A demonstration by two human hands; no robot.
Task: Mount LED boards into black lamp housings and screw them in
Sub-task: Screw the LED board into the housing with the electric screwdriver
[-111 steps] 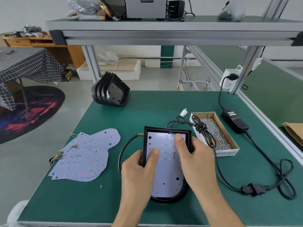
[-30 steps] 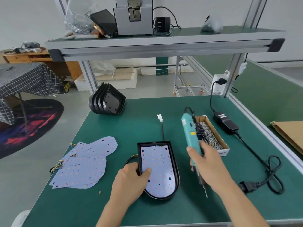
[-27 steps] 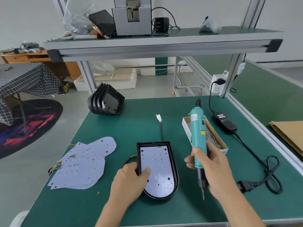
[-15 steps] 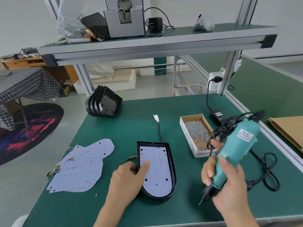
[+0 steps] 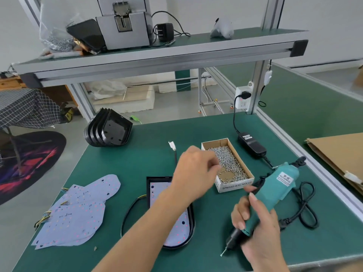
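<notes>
Teal and black, the electric screwdriver (image 5: pixel 275 195) sits in the right hand (image 5: pixel 259 230). That hand's fingers wrap tightly around its lower body. Its thin bit points down and to the left, and the tip hangs just over the green table (image 5: pixel 245 126). The tool's black cord (image 5: pixel 306 209) loops on the table just to the right of this grip.

Up and to the left of that grip, the left hand (image 5: pixel 194 173) reaches over the near left edge of the cardboard screw box (image 5: pixel 227 166). Its fingers are bent with the tips close together over the small silver screws (image 5: pixel 225 158). I cannot tell if it has a screw between them.

Under the left wrist and forearm lies the black lamp housing (image 5: pixel 172 213). It lies flat on the table, with a pale LED board (image 5: pixel 157 191) inside it. The arm hides the middle of both. A black wire with a white plug (image 5: pixel 172 145) runs away from the housing, just left of the left hand.

Far to the left of both hands, more loose LED boards (image 5: pixel 80 211) lie in a pile. Beyond them, at the far edge of the table, a stack of empty black housings (image 5: pixel 108 131) leans on its side. A black power brick (image 5: pixel 251 145) lies just past the screw box.
</notes>
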